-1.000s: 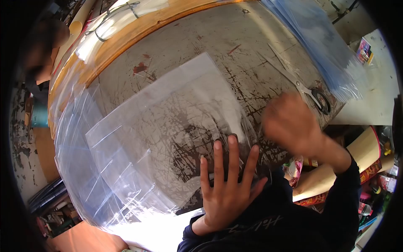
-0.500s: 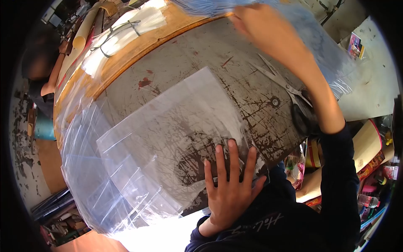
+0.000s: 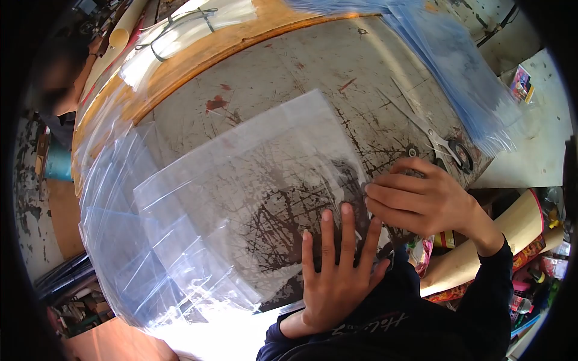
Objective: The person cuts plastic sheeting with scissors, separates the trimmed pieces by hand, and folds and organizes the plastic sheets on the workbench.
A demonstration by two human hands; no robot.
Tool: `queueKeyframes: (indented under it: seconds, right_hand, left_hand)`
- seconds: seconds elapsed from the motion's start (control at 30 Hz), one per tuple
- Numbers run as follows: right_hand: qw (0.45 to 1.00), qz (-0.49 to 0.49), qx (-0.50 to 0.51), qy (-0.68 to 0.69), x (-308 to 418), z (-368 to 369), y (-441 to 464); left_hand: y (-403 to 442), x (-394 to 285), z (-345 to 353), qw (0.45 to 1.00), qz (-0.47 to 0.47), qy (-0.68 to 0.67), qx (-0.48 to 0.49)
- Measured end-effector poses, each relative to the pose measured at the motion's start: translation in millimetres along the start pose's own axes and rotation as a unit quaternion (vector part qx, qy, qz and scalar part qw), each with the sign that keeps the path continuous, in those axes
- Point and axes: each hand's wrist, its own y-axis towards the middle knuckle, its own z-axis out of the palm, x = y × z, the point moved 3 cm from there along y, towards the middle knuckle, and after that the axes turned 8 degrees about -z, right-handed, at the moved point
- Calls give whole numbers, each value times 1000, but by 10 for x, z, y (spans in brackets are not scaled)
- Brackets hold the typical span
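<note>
A clear plastic sheet or bag (image 3: 241, 150) lies flat on the scratched grey table (image 3: 253, 66). My left hand (image 3: 338, 271) rests flat with fingers spread on the near right part of the plastic. Just to its right, my right hand (image 3: 421, 198) is at the plastic's right edge, fingers bent and pinched together; whatever is between the fingertips is too small to make out. Beyond my right hand, scissors (image 3: 432, 136) with black handles lie on the table, blades pointing away to the left.
Clear plastic sheets (image 3: 120, 234) are piled at the left. A stack of bluish plastic (image 3: 445, 66) hangs over the right back edge. A tied white bundle (image 3: 192, 30) lies beyond the wooden strip (image 3: 241, 43). Another person (image 3: 60, 78) is at the far left. Paper rolls (image 3: 512, 228) stand lower right.
My right hand went out to the bluish plastic at the back, then came back beside my left hand, its fingers now pinched. My left hand stays spread on the plastic.
</note>
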Motion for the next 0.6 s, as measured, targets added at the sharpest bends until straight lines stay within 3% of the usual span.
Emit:
queueKeyframes:
  seconds: [0.17,0.6]
  right_hand:
    - [999,-29,-32,-28,13,19,12]
    - [993,-80,27,-86,9,12,5]
  left_hand:
    - [4,10,-5,1000,-3,-6,2]
    - [-5,-15,-8,1000,-1,-11,4]
